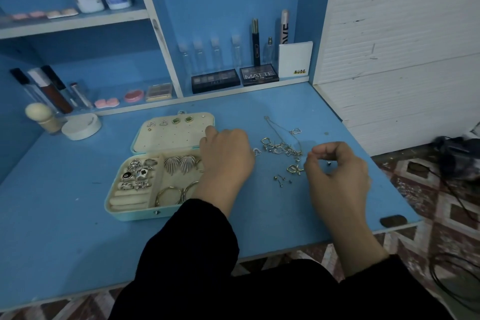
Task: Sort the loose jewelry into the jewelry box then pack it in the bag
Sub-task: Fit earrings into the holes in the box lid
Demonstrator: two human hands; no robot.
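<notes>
A mint jewelry box point(135, 215) lies open on the blue desk. Its lid point(171, 135) has earrings pinned in it. Its base holds rings point(137, 174), leaf-shaped earrings point(179, 163) and hoops point(168, 195). My left hand point(226, 156) hovers over the box's right side, back up, with a fingertip at the lid's edge; its other fingers are hidden. A pile of loose jewelry point(283, 147) with a thin chain lies to the right of the box. Small studs point(281, 179) lie in front of the pile. My right hand point(337, 166) is beside the pile, its curled fingers pinching a small stud point(328, 163).
A white jar point(81, 127) and a puff point(42, 117) stand at the desk's left. Palettes point(215, 80), small bottles and tubes line the back shelf. A dark patch point(393, 221) marks the desk's right front corner. Cables and a dark object point(457, 156) lie on the patterned floor.
</notes>
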